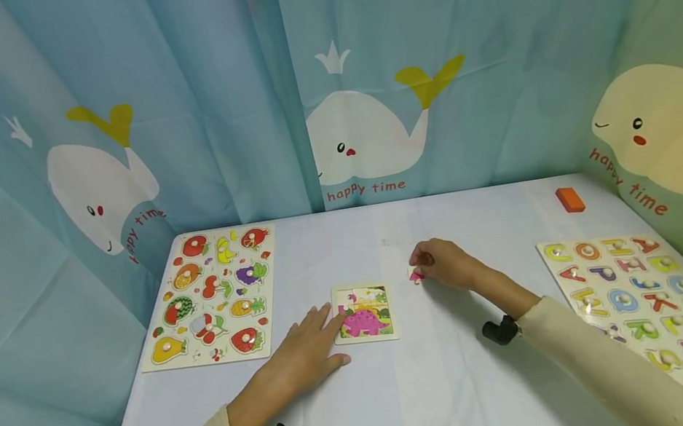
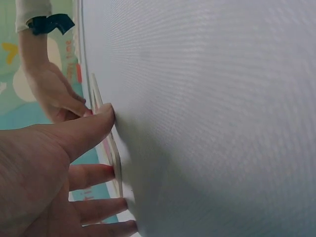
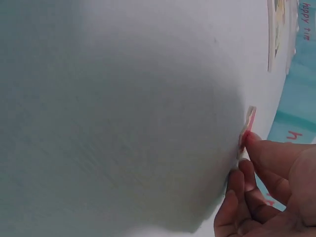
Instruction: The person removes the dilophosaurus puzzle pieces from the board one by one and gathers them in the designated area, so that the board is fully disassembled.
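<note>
A small square jigsaw puzzle (image 1: 367, 340) with a pink dinosaur picture lies at the middle of the table. My left hand (image 1: 302, 355) rests at its left side, fingers spread and nearly straight, one fingertip over the picture. In the left wrist view, the thumb and fingers lie along the thin edge of the puzzle board (image 2: 117, 165). To the right of the board, my right hand (image 1: 449, 267) pinches a small pink-and-white puzzle piece (image 3: 251, 118) between thumb and finger, close over the tabletop. Part of the piece is hidden by the fingertips.
A fruit peg puzzle board (image 1: 211, 313) lies at the left of the white-covered table (image 1: 359, 416). On the right is an alphabet peg board (image 1: 644, 285), with an orange block (image 1: 570, 199) behind it. A blue whale-print curtain (image 1: 233, 111) stands along the back and sides.
</note>
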The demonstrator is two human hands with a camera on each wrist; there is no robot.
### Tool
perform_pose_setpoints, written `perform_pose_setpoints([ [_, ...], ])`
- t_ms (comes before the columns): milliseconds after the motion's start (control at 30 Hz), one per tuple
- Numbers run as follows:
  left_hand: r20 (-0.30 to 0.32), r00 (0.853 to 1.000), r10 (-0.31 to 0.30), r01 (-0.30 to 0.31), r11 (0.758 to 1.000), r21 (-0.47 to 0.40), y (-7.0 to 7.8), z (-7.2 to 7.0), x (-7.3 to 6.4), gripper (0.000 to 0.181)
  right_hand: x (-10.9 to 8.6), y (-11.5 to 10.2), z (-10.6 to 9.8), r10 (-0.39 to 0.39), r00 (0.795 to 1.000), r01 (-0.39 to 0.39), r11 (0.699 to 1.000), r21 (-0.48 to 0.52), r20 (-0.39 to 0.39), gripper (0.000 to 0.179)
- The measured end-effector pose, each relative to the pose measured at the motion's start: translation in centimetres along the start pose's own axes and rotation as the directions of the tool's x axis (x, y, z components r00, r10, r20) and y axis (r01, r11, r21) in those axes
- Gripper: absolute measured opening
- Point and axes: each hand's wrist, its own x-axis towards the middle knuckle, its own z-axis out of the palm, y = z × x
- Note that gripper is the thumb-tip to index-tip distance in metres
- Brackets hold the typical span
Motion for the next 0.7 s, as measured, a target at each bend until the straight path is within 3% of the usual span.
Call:
perform_pose_setpoints([
  [333, -0.003, 1.0, 0.012, -0.012, 1.0, 0.003, -0.1, 0.1, -0.1, 0.07, -0.1, -2.4, 0.9, 0.02, 0.998, -0.02, 1.0, 0.003, -0.064, 0.014],
  [700, -0.003, 1.0, 0.007, -0.007, 1.0, 0.016, 0.0, -0.1, -0.1, 0.069, -0.5, -7.3, 4.5, -0.094, 0.994, 0.094, 0.996, -0.011, -0.047, 0.028],
])
